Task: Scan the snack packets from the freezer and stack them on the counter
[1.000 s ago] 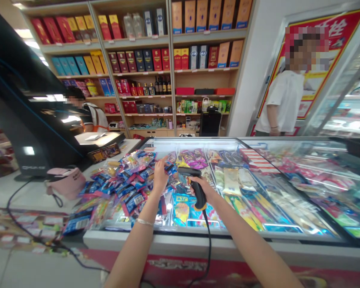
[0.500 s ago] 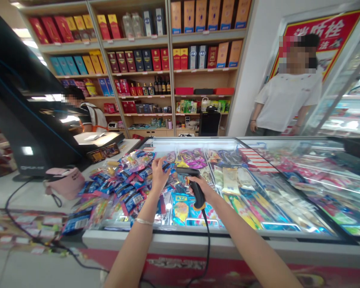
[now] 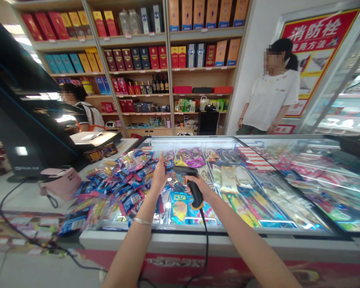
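Note:
My right hand (image 3: 201, 187) is wrapped round the handle of a black and orange barcode scanner (image 3: 196, 193), whose head points left over the freezer's glass top. A cable hangs from the handle down past the front edge. My left hand (image 3: 159, 177) is raised just left of the scanner, with a finger stretched out and the thumb apart; nothing shows in it. Beside and beneath it lies a heap of small snack packets (image 3: 129, 182) in blue, red and clear wrappers. Below the glass, packaged ice creams (image 3: 180, 208) are visible.
A pink cup-shaped pouch (image 3: 61, 182) stands left of the packets, by a black checkout terminal (image 3: 27, 132). The chest freezer (image 3: 252, 237) spans the front. A person in a white shirt (image 3: 267, 100) stands behind it at right; another (image 3: 88, 112) is at left. Shelves hold boxed bottles.
My left hand has straightened a finger upward from a more curled pose. The scanner stays in my right hand, nearly in place. The person in white has shifted left and turned sideways.

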Demonstrator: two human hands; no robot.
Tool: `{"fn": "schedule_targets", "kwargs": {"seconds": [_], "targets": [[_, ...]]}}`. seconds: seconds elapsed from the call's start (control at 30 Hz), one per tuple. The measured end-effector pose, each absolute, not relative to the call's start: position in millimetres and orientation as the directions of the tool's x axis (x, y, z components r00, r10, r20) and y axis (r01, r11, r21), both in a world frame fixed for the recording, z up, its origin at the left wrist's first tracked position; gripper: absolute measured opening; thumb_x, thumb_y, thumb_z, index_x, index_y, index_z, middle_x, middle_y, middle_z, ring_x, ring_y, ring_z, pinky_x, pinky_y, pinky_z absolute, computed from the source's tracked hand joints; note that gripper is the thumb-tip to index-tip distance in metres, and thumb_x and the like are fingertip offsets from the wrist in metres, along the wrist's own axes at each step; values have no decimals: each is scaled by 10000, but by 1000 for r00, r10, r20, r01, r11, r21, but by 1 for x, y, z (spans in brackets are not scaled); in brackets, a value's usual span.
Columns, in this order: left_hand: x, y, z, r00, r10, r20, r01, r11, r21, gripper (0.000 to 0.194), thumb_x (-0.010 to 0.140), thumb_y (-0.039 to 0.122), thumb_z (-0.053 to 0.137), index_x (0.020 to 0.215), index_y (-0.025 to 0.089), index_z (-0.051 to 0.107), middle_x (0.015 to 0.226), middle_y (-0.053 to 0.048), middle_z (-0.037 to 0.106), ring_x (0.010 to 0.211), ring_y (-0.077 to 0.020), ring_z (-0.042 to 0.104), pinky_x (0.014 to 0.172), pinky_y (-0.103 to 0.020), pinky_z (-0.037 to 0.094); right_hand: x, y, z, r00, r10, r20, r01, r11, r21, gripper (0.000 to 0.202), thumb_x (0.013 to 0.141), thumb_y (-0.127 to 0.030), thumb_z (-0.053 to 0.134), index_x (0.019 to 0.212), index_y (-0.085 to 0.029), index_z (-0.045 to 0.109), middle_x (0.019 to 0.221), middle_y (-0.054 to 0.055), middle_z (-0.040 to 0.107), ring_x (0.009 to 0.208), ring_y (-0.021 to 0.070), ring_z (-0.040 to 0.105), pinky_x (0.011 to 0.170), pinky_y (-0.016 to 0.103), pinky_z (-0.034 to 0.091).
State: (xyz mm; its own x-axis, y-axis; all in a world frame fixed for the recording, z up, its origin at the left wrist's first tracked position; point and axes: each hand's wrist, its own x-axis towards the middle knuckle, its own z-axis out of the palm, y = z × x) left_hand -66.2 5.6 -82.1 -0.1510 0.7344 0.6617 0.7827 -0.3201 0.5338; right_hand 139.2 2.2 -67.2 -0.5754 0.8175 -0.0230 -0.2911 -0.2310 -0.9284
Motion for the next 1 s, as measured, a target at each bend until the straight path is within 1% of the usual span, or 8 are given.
{"fn": "schedule_targets", "kwargs": {"seconds": [0.17,0.4,0.67,0.83,1.0], "targets": [[-65,4,-80,-122,725,678,796,-336,503,957,666,-12,496,1513,203,106,1173,-97,613,1113,-220,560,983,-356,419,138,2,-67,-555,832,-15,-326,-234,-916,273,626,-395,728,705,-168,598,581,-11,601,393,97,493,376,233,385],[-65,4,-81,-112,736,668,806,-326,494,995,638,-10,482,1519,211,77,1181,-86,602,1116,-221,543,993,-366,417,137,2,-68,-542,840,12,-339,-205,-918,262,631,-391,720,719,-167,617,599,-12,610,399,91,493,372,224,393],[-65,3,-80,-77,744,663,803,-348,484,991,626,-7,450,1520,238,100,1177,-77,593,1117,-214,531,1001,-360,407,138,-2,-64,-534,845,36,-331,-170,-928,289,637,-409,722,742,-159,621,606,-8,609,400,92,502,363,221,399],[-65,3,-80,-69,747,661,810,-345,474,982,630,-20,443,1520,225,106,1177,-87,599,1125,-210,535,1007,-360,405,138,-2,-62,-534,844,46,-329,-158,-931,296,636,-408,722,754,-153,628,606,-9,605,398,95,503,360,225,403],[-65,4,-81,-95,748,656,822,-313,475,971,632,-39,448,1514,233,145,1224,-96,586,1156,-221,525,1004,-368,411,138,-2,-61,-534,844,47,-320,-151,-935,288,638,-407,721,745,-157,626,595,-4,606,393,96,499,361,229,388]]}}
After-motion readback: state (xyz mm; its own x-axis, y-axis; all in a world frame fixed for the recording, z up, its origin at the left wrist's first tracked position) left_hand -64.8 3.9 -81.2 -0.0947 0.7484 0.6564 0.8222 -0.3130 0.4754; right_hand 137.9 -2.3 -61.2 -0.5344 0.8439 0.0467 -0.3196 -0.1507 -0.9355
